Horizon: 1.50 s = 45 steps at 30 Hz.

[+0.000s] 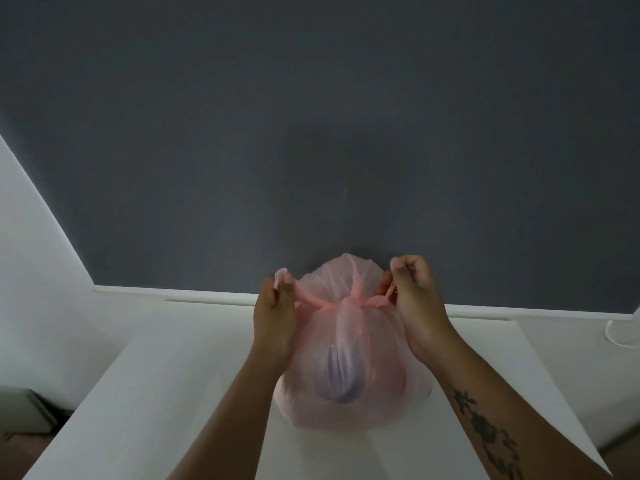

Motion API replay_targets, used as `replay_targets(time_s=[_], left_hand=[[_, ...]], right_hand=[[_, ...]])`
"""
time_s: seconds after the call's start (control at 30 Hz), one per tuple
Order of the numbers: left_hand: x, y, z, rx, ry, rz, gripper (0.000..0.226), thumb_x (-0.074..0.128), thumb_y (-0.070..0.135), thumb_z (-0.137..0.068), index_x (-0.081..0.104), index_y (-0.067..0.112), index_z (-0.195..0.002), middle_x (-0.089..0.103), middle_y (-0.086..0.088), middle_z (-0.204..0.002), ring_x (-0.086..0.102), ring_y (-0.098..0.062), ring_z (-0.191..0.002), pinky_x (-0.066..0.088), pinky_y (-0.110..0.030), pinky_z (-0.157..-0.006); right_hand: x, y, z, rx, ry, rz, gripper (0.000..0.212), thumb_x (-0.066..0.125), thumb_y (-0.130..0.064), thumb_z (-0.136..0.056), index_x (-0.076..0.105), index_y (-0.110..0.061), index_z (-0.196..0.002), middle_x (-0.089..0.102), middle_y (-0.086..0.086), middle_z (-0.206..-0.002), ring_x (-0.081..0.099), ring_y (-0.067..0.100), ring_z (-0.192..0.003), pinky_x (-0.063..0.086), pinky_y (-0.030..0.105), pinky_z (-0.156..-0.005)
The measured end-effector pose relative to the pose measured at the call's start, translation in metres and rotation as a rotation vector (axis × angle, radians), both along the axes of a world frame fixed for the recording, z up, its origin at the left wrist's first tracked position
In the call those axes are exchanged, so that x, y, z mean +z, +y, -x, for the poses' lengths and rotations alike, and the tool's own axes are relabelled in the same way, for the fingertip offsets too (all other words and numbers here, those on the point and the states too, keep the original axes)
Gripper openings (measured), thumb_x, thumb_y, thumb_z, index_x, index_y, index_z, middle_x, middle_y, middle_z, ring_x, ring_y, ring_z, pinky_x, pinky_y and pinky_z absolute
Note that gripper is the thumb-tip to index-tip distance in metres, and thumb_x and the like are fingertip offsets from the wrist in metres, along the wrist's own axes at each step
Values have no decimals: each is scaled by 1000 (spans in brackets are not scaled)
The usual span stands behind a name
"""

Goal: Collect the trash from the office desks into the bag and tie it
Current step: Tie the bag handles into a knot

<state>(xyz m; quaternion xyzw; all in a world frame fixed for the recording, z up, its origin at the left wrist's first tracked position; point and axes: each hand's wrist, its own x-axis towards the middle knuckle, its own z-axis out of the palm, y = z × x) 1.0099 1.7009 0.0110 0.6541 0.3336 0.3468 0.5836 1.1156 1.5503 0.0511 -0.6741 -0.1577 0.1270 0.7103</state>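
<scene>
A thin pink plastic bag (349, 379) stands on the white desk (166, 393), bulging, with a purple shape showing through its skin. Its two top flaps are crossed into a knot (347, 304) at the neck. My left hand (275, 317) pinches the left flap end and holds it out to the left. My right hand (417, 303) grips the right flap end, fingers curled, on the other side of the knot. Both strands run taut from the knot to my fingers.
A dark grey partition (311, 133) rises right behind the desk's far edge. A clear round glass base (621, 332) sits at the far right on the neighbouring desk. At the lower left, off the desk, a grey box (24, 410) stands on the floor.
</scene>
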Motion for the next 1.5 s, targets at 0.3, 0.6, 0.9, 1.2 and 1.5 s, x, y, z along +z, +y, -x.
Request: replay_targets(time_s=[0.3,0.6,0.9,1.2,1.5], left_hand=[[-47,6,5,-184,174,-339,62,37,77,-89,52,40,-137,59,17,-135,53,-13,-127,44,-47,-107],[-61,11,2,-189,217,-406,87,29,86,-81,52,28,-142,58,6,-141,50,-19,-132,36,-52,-111],[-75,24,25,-318,301,-374,74,21,93,-72,27,58,-136,23,15,-160,9,-6,-149,7,-40,-123],[-84,30,30,-474,135,-180,66,45,85,-71,21,75,-132,10,20,-162,21,-1,-146,26,-22,-110],[-58,-46,11,-675,54,-152,118,47,94,-59,28,19,-147,33,7,-144,40,-1,-130,32,5,-92]], right_hand=[[-79,-29,-13,121,-599,691,89,19,-90,-73,29,-43,-147,29,-8,-157,21,17,-146,22,48,-118],[-98,-23,0,135,-373,470,72,36,-87,-72,36,-51,-134,42,-14,-148,41,9,-135,36,37,-112],[-112,-21,6,42,-299,424,81,36,-88,-71,41,-42,-137,45,-15,-143,44,8,-131,37,38,-112],[-110,-15,32,-70,-192,408,75,41,-82,-71,38,-42,-135,41,-11,-146,42,9,-131,35,34,-112],[-97,-73,68,-169,-156,281,47,45,-66,-69,39,-70,-115,34,-10,-140,35,25,-139,28,45,-117]])
